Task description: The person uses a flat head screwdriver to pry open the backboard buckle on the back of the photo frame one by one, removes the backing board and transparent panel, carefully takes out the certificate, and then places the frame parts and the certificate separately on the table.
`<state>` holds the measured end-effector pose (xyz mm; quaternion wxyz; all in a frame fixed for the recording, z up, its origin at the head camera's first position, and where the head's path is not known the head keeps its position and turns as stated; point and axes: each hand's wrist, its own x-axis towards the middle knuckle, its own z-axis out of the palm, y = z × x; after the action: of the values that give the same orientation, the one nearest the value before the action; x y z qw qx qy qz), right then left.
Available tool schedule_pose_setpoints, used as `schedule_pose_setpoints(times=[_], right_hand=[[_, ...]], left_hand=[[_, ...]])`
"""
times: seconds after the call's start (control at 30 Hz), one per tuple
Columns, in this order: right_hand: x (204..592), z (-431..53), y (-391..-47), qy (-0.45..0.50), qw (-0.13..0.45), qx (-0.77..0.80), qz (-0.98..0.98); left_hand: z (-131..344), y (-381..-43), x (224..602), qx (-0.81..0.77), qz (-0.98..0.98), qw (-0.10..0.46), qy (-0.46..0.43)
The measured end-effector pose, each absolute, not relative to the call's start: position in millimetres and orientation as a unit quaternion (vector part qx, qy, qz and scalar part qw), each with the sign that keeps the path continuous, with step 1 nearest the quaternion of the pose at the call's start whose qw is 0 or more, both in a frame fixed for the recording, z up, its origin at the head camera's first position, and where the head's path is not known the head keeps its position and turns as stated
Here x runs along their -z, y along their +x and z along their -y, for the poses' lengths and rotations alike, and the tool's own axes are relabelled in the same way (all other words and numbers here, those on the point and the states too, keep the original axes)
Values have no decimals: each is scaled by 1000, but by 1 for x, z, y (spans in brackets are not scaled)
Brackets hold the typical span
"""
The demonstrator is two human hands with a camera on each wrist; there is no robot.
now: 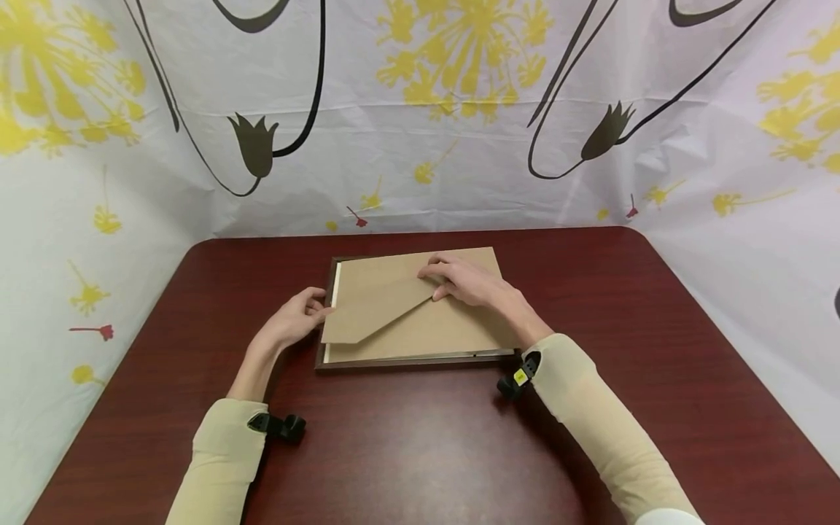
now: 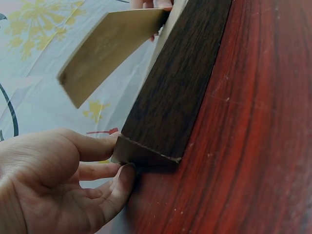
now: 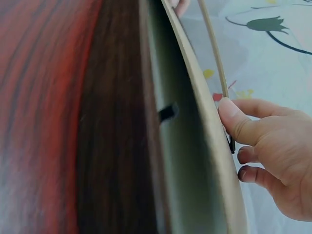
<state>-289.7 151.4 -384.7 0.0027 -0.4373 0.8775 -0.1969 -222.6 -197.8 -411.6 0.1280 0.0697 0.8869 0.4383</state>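
Note:
A dark brown picture frame [image 1: 420, 363] lies back up on the table. Its tan backing board [image 1: 459, 332] sits tilted, and a gap shows between board and frame in the right wrist view, with a small dark tab [image 3: 169, 113] inside. From the board rises a tan easel stand [image 1: 374, 306], tapered and partly lifted. My right hand [image 1: 472, 284] pinches this stand between thumb and fingers near the board's middle. At the frame's left side, my left hand [image 1: 295, 317] grips the edge, thumb above and curled fingers [image 2: 122, 183] against the side.
The reddish-brown table [image 1: 420, 452] has rounded far corners. A white cloth [image 1: 420, 182] printed with yellow and grey flowers hangs behind and on both sides. Each wrist carries a small black camera, the left one [image 1: 285, 429] just above the table.

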Motion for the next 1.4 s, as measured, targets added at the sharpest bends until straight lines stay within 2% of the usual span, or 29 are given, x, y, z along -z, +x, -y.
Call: schedule_pose_setpoints(times=[0.17,0.63,1.0,1.4], right_hand=[[391,-163,-288,-429,5,200,-881],[399,-179,-284,-403,-4,233,-885],[393,-203,-270,-289,16,320,-902],[401,-243,-269,-216,-46,328,-919]], left_hand=[[198,-222,410,-447,-880,150,55],[199,-223,410,-445,-881,155,52],[198,-221,409,-443,-881,157,48],[198,-221,410,-436,-886,151,44]])
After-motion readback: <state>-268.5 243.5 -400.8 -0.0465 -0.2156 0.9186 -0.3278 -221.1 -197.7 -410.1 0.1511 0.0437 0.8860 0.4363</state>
